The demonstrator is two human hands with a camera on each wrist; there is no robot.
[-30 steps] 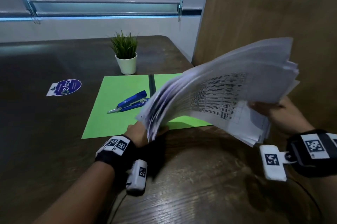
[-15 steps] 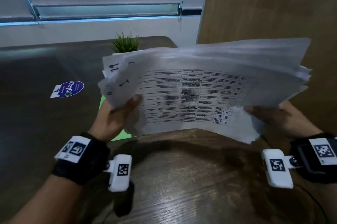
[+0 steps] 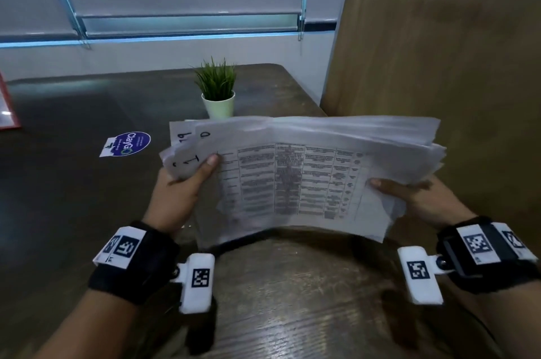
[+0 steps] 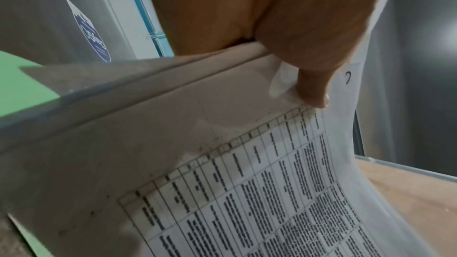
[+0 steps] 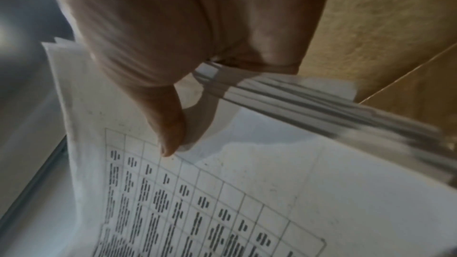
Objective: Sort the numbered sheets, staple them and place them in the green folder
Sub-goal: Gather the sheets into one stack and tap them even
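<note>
Head view: thick stack of white printed sheets with tables and handwritten corner numbers (image 3: 295, 180), raised off the dark wooden tabletop (image 3: 281, 294) near its front edge, spanned between both hands, probably so the numbers can be read for sorting. Left hand (image 3: 181, 192) gripping the left end, thumb pressed on top beside corners fanned apart, marks that look like "1" and "19" among them; fingers hidden under the paper. Left wrist view: thumb tip (image 4: 313, 93) pinning the upper sheet, a strip of flat green folder (image 4: 22, 89) visible beneath the stack, lying on the tabletop; hidden behind the paper in the head view. Right hand (image 3: 409, 197) clamping the right end, thumb over the top sheet, edges ragged and unaligned there. Right wrist view: thumb (image 5: 168, 124) bearing down on the printed grid, layered sheet edges splaying out beside it. Both wrists level, palms turned inward, forearms angled toward each other. Small green plant in a white pot (image 3: 218, 95) toward the far edge; round blue sticker (image 3: 130, 143) left of the stack. Stapler out of sight. Sorting apparently only begun.
</note>
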